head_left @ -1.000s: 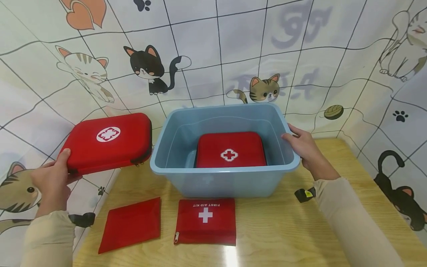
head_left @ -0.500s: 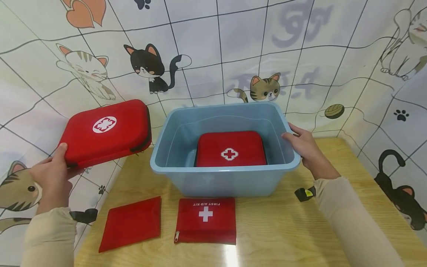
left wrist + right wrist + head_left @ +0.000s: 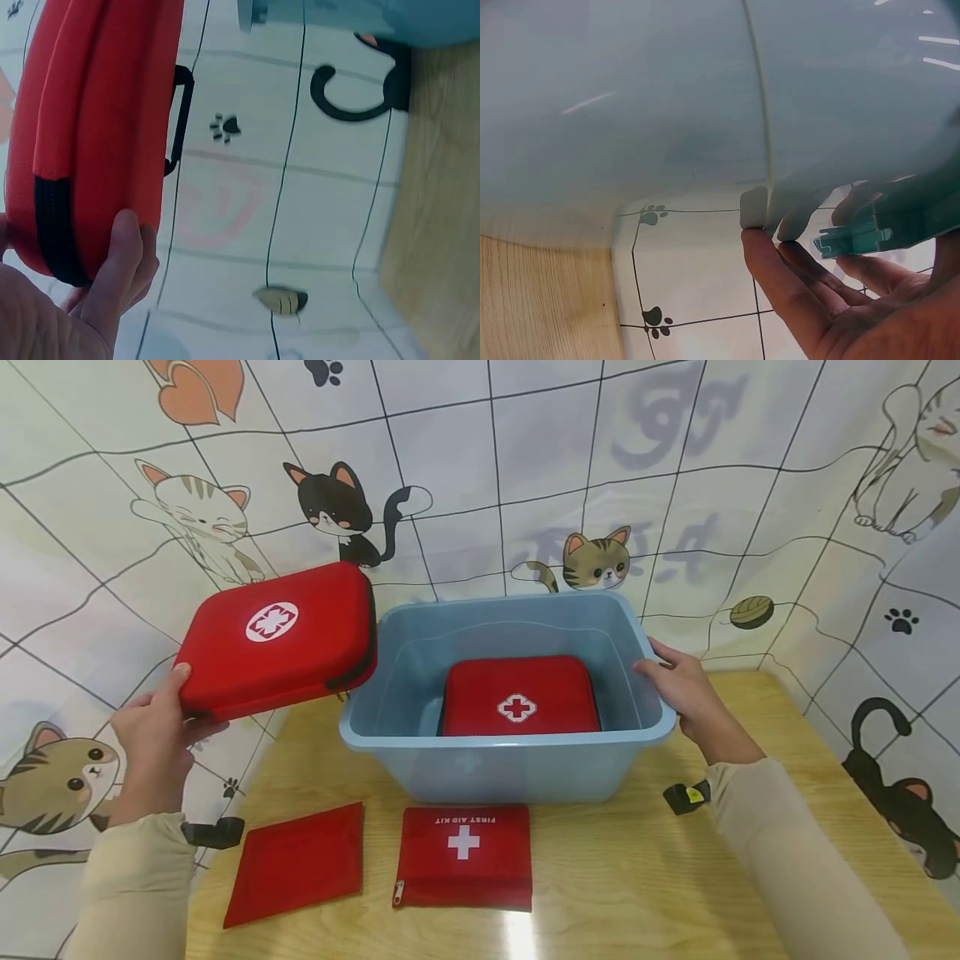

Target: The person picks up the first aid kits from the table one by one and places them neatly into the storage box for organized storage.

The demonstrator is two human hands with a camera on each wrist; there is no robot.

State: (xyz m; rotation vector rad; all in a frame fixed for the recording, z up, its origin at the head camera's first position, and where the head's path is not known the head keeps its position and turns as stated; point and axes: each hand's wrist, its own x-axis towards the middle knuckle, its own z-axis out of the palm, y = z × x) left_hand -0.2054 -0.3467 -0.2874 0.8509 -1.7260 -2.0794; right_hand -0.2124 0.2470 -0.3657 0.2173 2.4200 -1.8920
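A red first aid case (image 3: 300, 639) with a white oval emblem is held up in the air by my left hand (image 3: 153, 747), which grips its near left corner. Its right end hangs over the left rim of a blue plastic bin (image 3: 495, 772). The left wrist view shows the case (image 3: 112, 135) edge-on, a black handle (image 3: 180, 112) on its side, with fingers (image 3: 124, 247) beneath. Inside the bin lies another red case (image 3: 517, 685) with a white-edged cross. My right hand (image 3: 686, 689) grips the bin's right rim, thumb on top, fingers (image 3: 780, 277) underneath.
On the wooden table (image 3: 615, 877) in front of the bin lie a red pouch (image 3: 462, 860) lettered FIRST AID KIT and a plain red pouch (image 3: 296, 864) to its left. A cat-patterned sheet (image 3: 465, 468) rises behind and at both sides.
My left hand has raised the red case and tilted it, then carried it to the right, to the bin's left rim. The right hand and the bin have stayed in place.
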